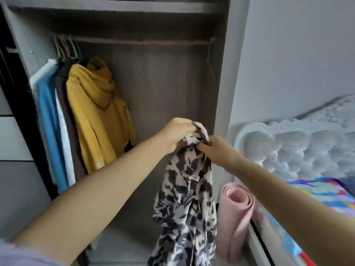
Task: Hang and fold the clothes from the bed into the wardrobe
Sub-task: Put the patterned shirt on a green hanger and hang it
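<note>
left hand (175,134) + right hand (215,148): each grip clenched on patterned shirt (189,198) collar | before wardrobe (153,83) | yellow hoodie (98,112) hangs inside, left

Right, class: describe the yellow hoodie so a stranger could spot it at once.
Look inside the open wardrobe, along its rail. At the left end hangs a bunch of clothes; the hoodie is rightmost, the only yellow one, beside brown, white and blue.

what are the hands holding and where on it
Both the left hand and right hand grip the black-and-cream patterned garment by its bunched top end; the rest hangs down freely.
</note>
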### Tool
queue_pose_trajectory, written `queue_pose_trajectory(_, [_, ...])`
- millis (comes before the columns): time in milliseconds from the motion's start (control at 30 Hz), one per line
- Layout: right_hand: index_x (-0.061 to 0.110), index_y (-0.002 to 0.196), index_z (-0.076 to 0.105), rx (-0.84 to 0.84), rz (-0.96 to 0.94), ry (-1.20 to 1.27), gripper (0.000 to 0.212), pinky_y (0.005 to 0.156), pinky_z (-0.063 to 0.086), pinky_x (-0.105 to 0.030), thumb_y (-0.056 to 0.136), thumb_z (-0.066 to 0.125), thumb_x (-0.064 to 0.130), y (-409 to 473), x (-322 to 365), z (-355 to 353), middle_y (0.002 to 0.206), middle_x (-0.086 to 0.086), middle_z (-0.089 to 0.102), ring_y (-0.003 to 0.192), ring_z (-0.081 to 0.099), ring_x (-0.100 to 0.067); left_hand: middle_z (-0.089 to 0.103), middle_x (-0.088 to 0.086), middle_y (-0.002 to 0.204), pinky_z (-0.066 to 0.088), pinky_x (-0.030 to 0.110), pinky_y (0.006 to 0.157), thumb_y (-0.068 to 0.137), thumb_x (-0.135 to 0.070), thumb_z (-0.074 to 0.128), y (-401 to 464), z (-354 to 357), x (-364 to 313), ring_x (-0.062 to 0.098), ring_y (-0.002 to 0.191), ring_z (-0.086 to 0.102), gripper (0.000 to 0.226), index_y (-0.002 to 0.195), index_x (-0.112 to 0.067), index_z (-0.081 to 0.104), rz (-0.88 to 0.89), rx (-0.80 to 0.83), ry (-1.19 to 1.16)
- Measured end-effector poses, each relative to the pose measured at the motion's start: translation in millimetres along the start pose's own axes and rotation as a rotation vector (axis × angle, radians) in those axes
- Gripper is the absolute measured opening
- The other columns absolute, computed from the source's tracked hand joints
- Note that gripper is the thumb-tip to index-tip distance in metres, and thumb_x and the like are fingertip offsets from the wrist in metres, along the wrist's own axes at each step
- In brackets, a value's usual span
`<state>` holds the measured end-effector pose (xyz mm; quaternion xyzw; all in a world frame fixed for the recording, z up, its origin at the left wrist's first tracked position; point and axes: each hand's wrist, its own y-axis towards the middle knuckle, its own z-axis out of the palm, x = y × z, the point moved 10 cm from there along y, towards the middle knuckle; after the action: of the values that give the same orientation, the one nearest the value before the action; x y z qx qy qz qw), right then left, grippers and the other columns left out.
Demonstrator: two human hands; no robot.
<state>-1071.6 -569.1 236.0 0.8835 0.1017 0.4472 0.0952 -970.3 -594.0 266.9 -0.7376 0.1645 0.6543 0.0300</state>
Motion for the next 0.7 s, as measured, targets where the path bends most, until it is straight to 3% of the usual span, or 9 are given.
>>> queue_pose_trajectory(67, [0.010, 0.079, 0.069, -0.065, 0.106, 0.162, 0.026, 0.073, 0.054, -0.032, 0.094, 0.053, 0.024, 28, -14, -1, 0.079, -0.009, 0.072, 0.075, 0.067, -0.021, 0.064, 0.005, 0.099, 0.051, 0.025, 0.079, 0.092, -0.013, 0.060, 13, -27, 17, 0.014, 0.089, 0.061, 0.017, 0.109, -0.012, 0.062, 0.015, -0.008, -0.080])
queue_pose_trajectory(133, [0.007, 0.085, 0.070, -0.038, 0.141, 0.385, 0.027, 0.080, 0.056, -0.039, 0.096, 0.053, 0.025, 57, -14, 3, 0.085, -0.012, 0.074, 0.082, 0.071, -0.027, 0.058, -0.007, 0.114, 0.043, 0.027, 0.095, 0.090, -0.030, 0.063, 25, -42, 47, 0.005, 0.106, 0.056, 0.036, 0.123, -0.028, 0.050, -0.017, 0.108, 0.081])
queue_pose_trajectory(233, [0.002, 0.094, 0.069, 0.013, 0.115, 0.590, 0.025, 0.072, 0.058, -0.033, 0.096, 0.054, 0.023, 99, -3, 12, 0.085, -0.010, 0.075, 0.080, 0.072, -0.023, 0.058, -0.014, 0.123, 0.041, 0.018, 0.097, 0.078, -0.042, 0.068, 31, -42, 91, 0.005, 0.116, 0.056, 0.054, 0.127, -0.030, 0.048, -0.106, 0.314, 0.218])
queue_pose_trajectory(333, [0.006, 0.093, 0.068, 0.004, 0.096, 0.696, 0.021, 0.061, 0.058, -0.027, 0.095, 0.057, 0.023, 131, 3, 18, 0.083, -0.008, 0.075, 0.076, 0.073, -0.020, 0.068, -0.009, 0.115, 0.047, 0.018, 0.094, 0.076, -0.042, 0.073, 46, -53, 108, 0.008, 0.108, 0.063, 0.043, 0.115, -0.025, 0.064, -0.096, 0.332, 0.300])
queue_pose_trajectory(400, [0.009, 0.095, 0.067, -0.031, 0.104, 0.756, 0.021, 0.061, 0.058, -0.026, 0.095, 0.057, 0.027, 147, -2, 18, 0.084, -0.006, 0.075, 0.077, 0.073, -0.020, 0.070, -0.001, 0.109, 0.049, 0.021, 0.091, 0.087, -0.035, 0.067, 61, -78, 117, 0.011, 0.101, 0.065, 0.027, 0.109, -0.019, 0.068, -0.022, 0.228, 0.462])
queue_pose_trajectory(467, [0.012, 0.094, 0.067, -0.085, 0.117, 0.763, 0.021, 0.064, 0.057, -0.029, 0.094, 0.058, 0.031, 161, -11, 15, 0.082, -0.004, 0.075, 0.077, 0.073, -0.019, 0.070, 0.012, 0.096, 0.052, 0.033, 0.080, 0.095, -0.034, 0.056, 76, -113, 134, 0.026, 0.090, 0.066, 0.031, 0.099, -0.005, 0.067, 0.000, 0.056, 0.632])
queue_pose_trajectory(567, [0.014, 0.088, 0.070, -0.139, 0.117, 0.685, 0.022, 0.071, 0.057, -0.034, 0.091, 0.061, 0.034, 175, -25, 15, 0.083, -0.005, 0.075, 0.079, 0.073, -0.022, 0.049, 0.005, 0.059, 0.034, 0.031, 0.054, 0.098, -0.037, 0.047, 93, -169, 144, 0.022, 0.057, 0.049, 0.044, 0.067, -0.006, 0.053, -0.049, -0.179, 0.815])
queue_pose_trajectory(633, [0.012, 0.084, 0.071, -0.138, 0.137, 0.647, 0.020, 0.064, 0.058, -0.031, 0.089, 0.064, 0.030, 180, -36, 21, 0.082, -0.007, 0.075, 0.076, 0.073, -0.022, 0.041, -0.001, 0.053, 0.028, 0.029, 0.051, 0.099, -0.035, 0.045, 109, -206, 134, 0.018, 0.050, 0.041, 0.045, 0.060, -0.014, 0.045, -0.067, -0.311, 0.786])
queue_pose_trajectory(700, [0.010, 0.083, 0.070, -0.125, 0.232, 0.646, 0.020, 0.051, 0.055, -0.026, 0.088, 0.067, 0.030, 183, -53, 31, 0.076, -0.008, 0.074, 0.066, 0.072, -0.019, 0.046, 0.002, 0.056, 0.029, 0.030, 0.054, 0.099, -0.030, 0.046, 129, -246, 118, 0.020, 0.054, 0.044, 0.041, 0.061, -0.015, 0.048, -0.074, -0.469, 0.609])
